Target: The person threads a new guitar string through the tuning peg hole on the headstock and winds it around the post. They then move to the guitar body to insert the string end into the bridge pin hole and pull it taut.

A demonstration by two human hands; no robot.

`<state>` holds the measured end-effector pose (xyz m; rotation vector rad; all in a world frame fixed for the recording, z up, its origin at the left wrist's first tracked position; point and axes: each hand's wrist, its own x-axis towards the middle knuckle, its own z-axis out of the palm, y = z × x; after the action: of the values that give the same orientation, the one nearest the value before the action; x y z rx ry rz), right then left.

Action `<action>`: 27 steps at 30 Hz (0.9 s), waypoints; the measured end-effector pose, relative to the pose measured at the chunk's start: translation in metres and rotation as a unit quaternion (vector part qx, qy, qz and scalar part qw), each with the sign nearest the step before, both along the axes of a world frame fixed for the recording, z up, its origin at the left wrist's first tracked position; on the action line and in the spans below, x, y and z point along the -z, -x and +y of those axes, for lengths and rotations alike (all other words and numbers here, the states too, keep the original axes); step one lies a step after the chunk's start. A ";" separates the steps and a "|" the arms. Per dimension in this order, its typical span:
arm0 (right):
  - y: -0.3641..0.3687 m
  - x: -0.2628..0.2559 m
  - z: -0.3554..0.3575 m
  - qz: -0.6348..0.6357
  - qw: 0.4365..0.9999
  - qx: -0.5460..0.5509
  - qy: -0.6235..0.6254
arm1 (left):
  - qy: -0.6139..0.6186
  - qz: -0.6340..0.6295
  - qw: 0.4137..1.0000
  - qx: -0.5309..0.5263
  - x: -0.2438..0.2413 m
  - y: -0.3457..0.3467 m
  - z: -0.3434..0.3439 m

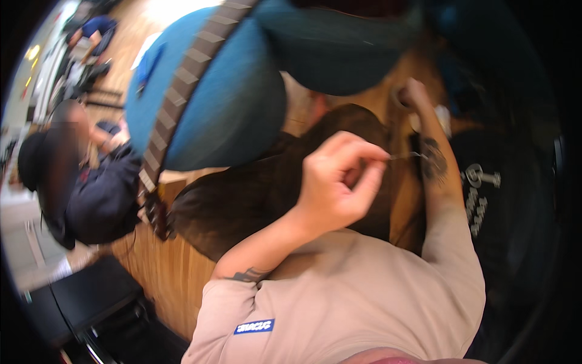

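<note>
My left hand (343,177) is raised in front of my chest, thumb and index finger pinched on a thin strand (406,156), possibly a wire or string. The strand runs right toward my tattooed right forearm. My right hand (413,93) reaches down on the far right, blurred, beside a round-rimmed object (400,96) that I cannot make out. Whether that hand grips it is unclear. A guitar neck (184,79) with pale slanted inlays lies across a round blue cushioned seat (227,104). Its headstock (158,216) points toward the lower left.
A second blue seat (336,54) stands beyond my knees. On the right is a black bag (482,214) bearing writing. A person in a dark cap (32,157) sits at the left, and another person (95,34) is farther off. Black furniture (91,295) stands on the wood floor (168,273).
</note>
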<state>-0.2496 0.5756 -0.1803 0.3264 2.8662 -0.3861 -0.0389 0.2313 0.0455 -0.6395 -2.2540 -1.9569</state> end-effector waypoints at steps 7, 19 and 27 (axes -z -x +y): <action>-0.007 0.006 -0.017 -0.024 0.999 0.008 -0.019 | -0.012 0.149 0.985 -0.087 -0.046 -0.003 -0.040; -0.069 -0.107 -0.073 0.190 0.943 -0.036 0.271 | -0.007 0.157 0.974 -0.163 -0.075 -0.007 -0.083; -0.111 -0.229 -0.170 0.346 0.751 -0.210 0.522 | -0.017 0.153 0.967 -0.205 -0.062 0.025 -0.076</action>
<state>-0.1385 0.4053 0.0492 -0.8012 2.5696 -2.1975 -0.0638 0.1555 0.1080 -0.3951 -1.9691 -1.5739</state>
